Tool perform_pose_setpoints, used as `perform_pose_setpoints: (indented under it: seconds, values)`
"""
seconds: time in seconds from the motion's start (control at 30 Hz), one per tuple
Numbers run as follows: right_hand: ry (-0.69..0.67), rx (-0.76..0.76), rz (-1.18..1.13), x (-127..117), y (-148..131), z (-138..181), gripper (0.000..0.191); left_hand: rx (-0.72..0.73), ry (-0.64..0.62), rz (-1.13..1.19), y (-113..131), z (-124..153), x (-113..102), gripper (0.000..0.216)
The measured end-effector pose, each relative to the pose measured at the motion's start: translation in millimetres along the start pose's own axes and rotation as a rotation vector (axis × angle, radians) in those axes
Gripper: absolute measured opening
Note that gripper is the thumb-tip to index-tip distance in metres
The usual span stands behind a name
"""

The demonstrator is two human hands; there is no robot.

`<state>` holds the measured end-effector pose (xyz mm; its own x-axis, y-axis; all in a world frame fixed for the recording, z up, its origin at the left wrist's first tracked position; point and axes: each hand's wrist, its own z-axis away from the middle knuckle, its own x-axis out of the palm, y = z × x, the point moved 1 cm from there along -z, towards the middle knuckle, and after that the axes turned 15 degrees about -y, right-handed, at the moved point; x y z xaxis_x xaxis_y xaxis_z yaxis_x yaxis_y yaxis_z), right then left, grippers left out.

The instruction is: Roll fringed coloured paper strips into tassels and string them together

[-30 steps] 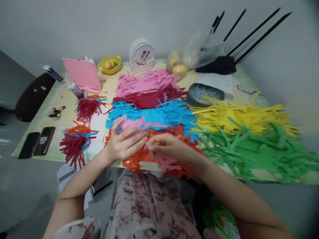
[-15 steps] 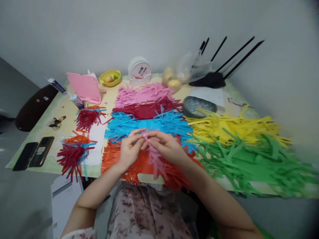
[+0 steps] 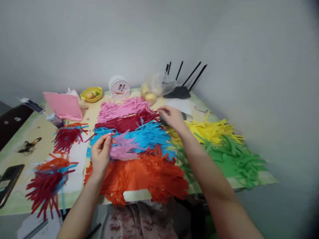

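Observation:
My left hand (image 3: 101, 151) is closed in a pinch on one end of a pink fringed paper strip (image 3: 124, 147), which spreads to the right over the blue fringed paper (image 3: 147, 132). My right hand (image 3: 171, 116) is raised over the right ends of the dark red fringed paper (image 3: 122, 123), in front of a dark oval bowl (image 3: 184, 116) that it mostly hides. Its fingertips are pressed together; what they hold, if anything, is too small to make out. Orange fringed paper (image 3: 142, 172) lies nearest me, and pink fringed paper (image 3: 112, 111) lies farthest.
Yellow (image 3: 216, 131) and green fringed paper (image 3: 224, 161) lie on the right. Two multicoloured tassel bunches (image 3: 66, 137) are on the left, near a phone (image 3: 11, 181). At the back stand a pink tablet case (image 3: 63, 105), a yellow fruit bowl (image 3: 92, 98) and a black router (image 3: 178, 92).
My hands have parted: the left moved left with the pink strip, the right moved away toward the dark bowl. The view has turned to the right.

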<state>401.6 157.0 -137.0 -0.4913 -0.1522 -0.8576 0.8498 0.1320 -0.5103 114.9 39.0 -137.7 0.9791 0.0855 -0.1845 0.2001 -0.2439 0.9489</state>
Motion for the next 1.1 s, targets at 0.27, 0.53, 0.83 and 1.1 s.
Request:
perform_pose_setpoints:
  seconds: [0.27, 0.53, 0.83, 1.1]
  values:
    - [-0.323, 0.220, 0.242, 18.7, 86.1, -81.6, 0.033, 0.020, -0.249, -0.165, 1.0, 5.0, 7.9, 0.025]
    - [-0.458, 0.240, 0.375, 32.2, 94.6, -94.1, 0.036, -0.075, -0.220, -0.102, -3.0, 8.7, 14.8, 0.022]
    - [-0.477, 0.273, 0.395, 32.6, 84.9, -87.7, 0.036, -0.036, -0.177, -0.151, 3.0, 16.2, 23.2, 0.019]
    - [-0.121, 0.216, 0.317, -5.3, 56.2, -46.1, 0.023, 0.122, -0.127, -0.349, 5.3, 27.4, 16.5, 0.013]
